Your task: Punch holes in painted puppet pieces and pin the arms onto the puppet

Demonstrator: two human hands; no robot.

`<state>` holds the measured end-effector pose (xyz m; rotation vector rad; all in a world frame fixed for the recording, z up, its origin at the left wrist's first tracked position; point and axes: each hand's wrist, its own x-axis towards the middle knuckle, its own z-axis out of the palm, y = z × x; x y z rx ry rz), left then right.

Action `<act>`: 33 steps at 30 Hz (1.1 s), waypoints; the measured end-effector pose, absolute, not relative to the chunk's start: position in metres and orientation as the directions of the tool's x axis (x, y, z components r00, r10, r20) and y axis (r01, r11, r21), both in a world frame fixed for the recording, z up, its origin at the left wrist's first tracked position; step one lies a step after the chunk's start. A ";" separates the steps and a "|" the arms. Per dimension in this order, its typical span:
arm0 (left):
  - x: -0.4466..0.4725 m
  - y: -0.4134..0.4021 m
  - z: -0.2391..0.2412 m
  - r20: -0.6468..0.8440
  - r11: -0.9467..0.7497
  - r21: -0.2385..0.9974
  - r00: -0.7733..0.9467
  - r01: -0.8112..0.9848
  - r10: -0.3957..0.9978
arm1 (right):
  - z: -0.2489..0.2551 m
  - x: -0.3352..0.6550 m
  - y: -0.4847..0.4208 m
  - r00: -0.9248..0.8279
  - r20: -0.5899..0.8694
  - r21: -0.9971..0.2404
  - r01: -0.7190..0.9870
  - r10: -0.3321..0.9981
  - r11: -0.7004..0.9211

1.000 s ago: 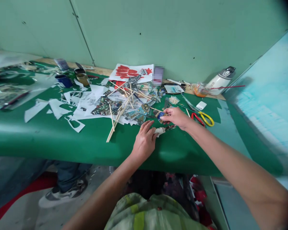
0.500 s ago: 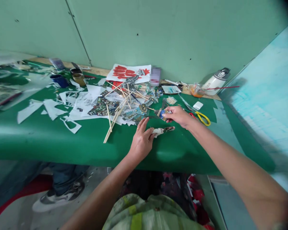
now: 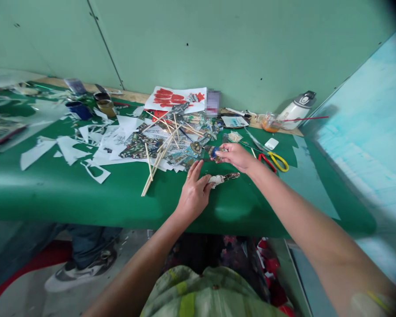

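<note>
My left hand [image 3: 194, 189] is closed on a small object with a whitish, wrapped-looking part [image 3: 217, 181] and a shiny, dark patterned end pointing right. It is held low over the green tabletop; its exact kind is unclear. My right hand [image 3: 235, 156] pinches a small blue and brown piece [image 3: 214, 152] between thumb and fingers, just above and right of the left hand. Beside it lies a heap of thin flat decorated pieces [image 3: 194, 150], partly under several pale wooden sticks [image 3: 155, 172].
Scissors [image 3: 279, 162] with yellow and red handles lie right of my right hand. White paper scraps [image 3: 71, 149] spread leftward, near paint pots [image 3: 79, 111]. A white bottle [image 3: 298, 109] and an orange-filled cup [image 3: 270, 124] stand behind. A red-painted sheet [image 3: 171, 99] rests near the wall.
My right hand has moved slightly left and up with the blue and brown piece, nearer the heap. My left hand has stayed nearly in place with its object.
</note>
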<state>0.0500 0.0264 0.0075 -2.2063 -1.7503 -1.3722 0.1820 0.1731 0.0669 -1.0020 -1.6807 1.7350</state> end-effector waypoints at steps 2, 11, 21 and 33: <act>0.050 0.026 0.009 0.617 -0.378 0.490 -0.007 0.786 0.787 | 0.064 0.185 0.177 -0.552 -0.152 -0.982 0.179 0.820 -0.062; 0.052 0.024 0.014 0.599 -0.331 0.478 -0.026 0.813 0.800 | 0.060 0.214 0.185 -0.446 -0.148 -0.967 0.254 0.883 -0.034; 0.051 0.026 0.010 0.597 -0.306 0.412 -0.001 0.859 0.802 | 0.084 0.246 0.172 -0.367 -0.195 -0.941 0.332 0.910 -0.067; 0.053 0.028 0.018 0.546 -0.265 0.402 0.003 0.877 0.838 | 0.080 0.310 0.175 -0.380 -0.310 -0.880 0.462 0.871 -0.111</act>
